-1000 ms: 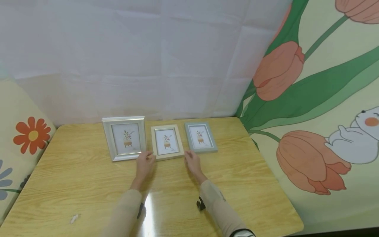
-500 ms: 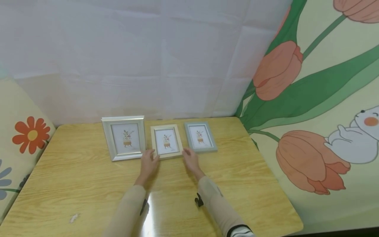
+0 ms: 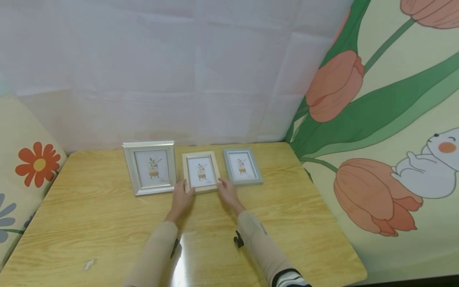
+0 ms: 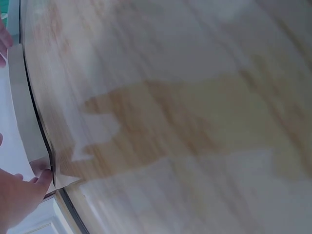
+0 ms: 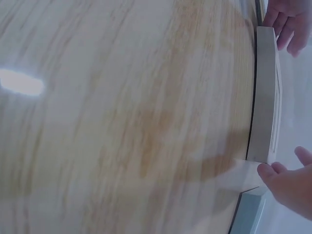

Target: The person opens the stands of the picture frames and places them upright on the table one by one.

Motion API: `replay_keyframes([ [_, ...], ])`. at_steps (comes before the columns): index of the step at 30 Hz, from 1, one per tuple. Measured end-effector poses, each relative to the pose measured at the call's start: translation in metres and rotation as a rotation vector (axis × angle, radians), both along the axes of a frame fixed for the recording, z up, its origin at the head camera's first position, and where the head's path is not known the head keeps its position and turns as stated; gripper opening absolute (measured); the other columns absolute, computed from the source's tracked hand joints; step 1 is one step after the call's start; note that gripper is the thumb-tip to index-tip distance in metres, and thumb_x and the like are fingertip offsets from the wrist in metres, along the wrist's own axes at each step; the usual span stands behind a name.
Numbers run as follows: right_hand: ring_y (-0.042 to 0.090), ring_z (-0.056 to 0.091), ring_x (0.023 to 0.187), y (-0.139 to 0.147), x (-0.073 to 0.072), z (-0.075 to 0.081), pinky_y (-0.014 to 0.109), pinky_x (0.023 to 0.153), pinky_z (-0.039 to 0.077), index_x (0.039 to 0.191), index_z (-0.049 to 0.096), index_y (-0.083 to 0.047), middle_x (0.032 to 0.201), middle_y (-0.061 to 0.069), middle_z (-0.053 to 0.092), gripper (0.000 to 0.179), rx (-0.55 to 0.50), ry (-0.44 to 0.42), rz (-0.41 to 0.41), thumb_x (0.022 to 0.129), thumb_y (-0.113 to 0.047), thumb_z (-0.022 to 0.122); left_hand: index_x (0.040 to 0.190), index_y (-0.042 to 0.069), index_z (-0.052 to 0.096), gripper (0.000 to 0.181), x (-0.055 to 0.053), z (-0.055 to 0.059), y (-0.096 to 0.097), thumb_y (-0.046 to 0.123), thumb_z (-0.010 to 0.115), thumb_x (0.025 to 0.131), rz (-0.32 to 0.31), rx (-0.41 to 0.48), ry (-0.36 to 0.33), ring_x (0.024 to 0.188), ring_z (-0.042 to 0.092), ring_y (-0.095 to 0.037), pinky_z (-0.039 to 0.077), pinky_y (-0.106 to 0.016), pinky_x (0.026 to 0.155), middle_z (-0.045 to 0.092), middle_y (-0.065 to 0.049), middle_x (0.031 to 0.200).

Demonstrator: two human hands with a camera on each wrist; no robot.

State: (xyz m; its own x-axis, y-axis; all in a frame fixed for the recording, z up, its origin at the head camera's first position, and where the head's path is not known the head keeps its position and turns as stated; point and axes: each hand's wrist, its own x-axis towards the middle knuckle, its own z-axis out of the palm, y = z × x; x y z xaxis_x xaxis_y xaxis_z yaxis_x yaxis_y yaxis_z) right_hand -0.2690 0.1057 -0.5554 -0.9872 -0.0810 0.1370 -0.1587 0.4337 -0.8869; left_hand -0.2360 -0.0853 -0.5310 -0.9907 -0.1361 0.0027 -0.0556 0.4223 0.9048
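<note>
In the head view, a pale wooden picture frame (image 3: 185,167) is the middle one of three on the table. My left hand (image 3: 182,197) grips its near left corner, with the thumb along the front edge. At the near right corner, my right hand (image 3: 228,192) holds the frame, fingertips on the rim. Both wrist views show the frame's edge (image 4: 22,102) close over the tabletop, and in the right wrist view the thumb meets the corner of the pale frame (image 5: 263,97). Inside the frame is a print of a potted plant.
To the left, a larger silver picture frame (image 3: 132,169) stands tilted back. A blue-grey picture frame (image 3: 229,169) is on the right. The wood-grain table (image 3: 89,223) backs onto a white cloth (image 3: 143,71), and a tulip-patterned wall covering (image 3: 358,139) runs along the right.
My left hand has shifted right and spread its thumb along the frame's front edge. My right hand has moved slightly left onto its corner. The outer frames stay put.
</note>
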Motion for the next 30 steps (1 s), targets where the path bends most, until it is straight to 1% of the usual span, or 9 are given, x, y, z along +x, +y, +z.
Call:
replay_keyframes([
  [2, 0.023, 0.049, 0.108, 0.005, -0.015, -0.027, 0.036, 0.090, 0.041, 0.121, 0.053, -0.010, 0.120, 0.011, 0.053, 0.041, 0.026, 0.034, 0.032, 0.089, -0.036, 0.049, 0.129, -0.011, 0.031, 0.057, -0.001, -0.001, 0.001, 0.016, 0.057, 0.086, 0.001, 0.003, -0.019, 0.122, 0.027, -0.043, 0.021, -0.052, 0.102, 0.030, -0.031, 0.132],
  [4, 0.027, 0.044, 0.116, 0.005, -0.014, -0.024, 0.041, 0.096, 0.035, 0.125, 0.049, -0.006, 0.127, 0.013, 0.048, 0.048, 0.013, -0.042, 0.065, 0.089, -0.037, 0.051, 0.130, -0.011, 0.030, 0.058, -0.001, -0.002, 0.001, 0.017, 0.056, 0.086, 0.007, 0.016, -0.036, 0.123, 0.026, -0.042, 0.020, -0.051, 0.102, 0.029, -0.030, 0.133],
  [5, 0.027, 0.042, 0.117, 0.006, -0.018, -0.030, 0.042, 0.097, 0.034, 0.126, 0.048, -0.006, 0.128, 0.013, 0.047, 0.050, 0.010, -0.066, 0.067, 0.088, -0.038, 0.051, 0.130, -0.011, 0.030, 0.059, -0.001, -0.002, 0.002, 0.017, 0.056, 0.086, 0.008, 0.025, -0.043, 0.123, 0.025, -0.042, 0.020, -0.051, 0.102, 0.029, -0.030, 0.134],
  [7, 0.027, 0.042, 0.118, 0.005, -0.021, -0.033, 0.040, 0.097, 0.035, 0.126, 0.047, -0.005, 0.128, 0.014, 0.047, 0.052, 0.001, -0.069, 0.065, 0.087, -0.040, 0.051, 0.131, -0.011, 0.029, 0.060, -0.001, -0.003, 0.002, 0.017, 0.056, 0.086, 0.007, 0.043, -0.051, 0.124, 0.024, -0.042, 0.019, -0.051, 0.103, 0.027, -0.030, 0.135],
  [13, 0.038, 0.041, 0.116, -0.007, 0.007, 0.022, 0.047, 0.096, 0.033, 0.127, 0.041, 0.007, 0.126, 0.025, 0.044, 0.049, -0.030, -0.174, 0.032, 0.089, -0.023, 0.050, 0.132, -0.011, 0.025, 0.062, -0.002, -0.002, 0.002, 0.018, 0.056, 0.087, 0.011, 0.055, -0.065, 0.124, 0.023, -0.042, 0.019, -0.051, 0.103, 0.025, -0.029, 0.136],
  [16, 0.038, 0.046, 0.109, -0.010, 0.013, 0.035, 0.046, 0.091, 0.039, 0.125, 0.041, 0.009, 0.120, 0.027, 0.048, 0.043, -0.060, -0.183, 0.039, 0.090, -0.016, 0.048, 0.132, -0.012, 0.025, 0.061, -0.003, -0.002, 0.002, 0.018, 0.055, 0.087, 0.010, 0.047, -0.069, 0.124, 0.023, -0.042, 0.018, -0.051, 0.103, 0.025, -0.030, 0.136],
  [24, 0.031, 0.048, 0.109, -0.009, 0.011, 0.035, 0.043, 0.093, 0.038, 0.124, 0.047, 0.002, 0.119, 0.019, 0.052, 0.041, -0.077, -0.201, 0.034, 0.090, -0.021, 0.050, 0.133, -0.012, 0.022, 0.064, -0.005, -0.004, 0.005, 0.021, 0.053, 0.088, 0.023, 0.074, -0.086, 0.125, 0.021, -0.043, 0.018, -0.051, 0.103, 0.023, -0.031, 0.137],
  [28, 0.032, 0.045, 0.113, -0.004, 0.009, 0.025, 0.042, 0.094, 0.038, 0.122, 0.048, 0.003, 0.122, 0.022, 0.049, 0.044, -0.075, -0.105, 0.072, 0.089, -0.026, 0.051, 0.133, -0.014, 0.022, 0.062, -0.004, -0.003, 0.007, 0.019, 0.051, 0.089, 0.024, 0.085, -0.079, 0.126, 0.019, -0.042, 0.016, -0.049, 0.104, 0.021, -0.032, 0.137],
  [30, 0.034, 0.041, 0.117, -0.004, 0.009, 0.024, 0.043, 0.097, 0.034, 0.123, 0.046, 0.005, 0.126, 0.024, 0.045, 0.044, -0.082, -0.109, 0.065, 0.090, -0.024, 0.050, 0.132, -0.014, 0.023, 0.060, -0.003, -0.003, 0.007, 0.017, 0.051, 0.089, 0.029, 0.076, -0.064, 0.126, 0.020, -0.042, 0.017, -0.049, 0.104, 0.023, -0.032, 0.136],
])
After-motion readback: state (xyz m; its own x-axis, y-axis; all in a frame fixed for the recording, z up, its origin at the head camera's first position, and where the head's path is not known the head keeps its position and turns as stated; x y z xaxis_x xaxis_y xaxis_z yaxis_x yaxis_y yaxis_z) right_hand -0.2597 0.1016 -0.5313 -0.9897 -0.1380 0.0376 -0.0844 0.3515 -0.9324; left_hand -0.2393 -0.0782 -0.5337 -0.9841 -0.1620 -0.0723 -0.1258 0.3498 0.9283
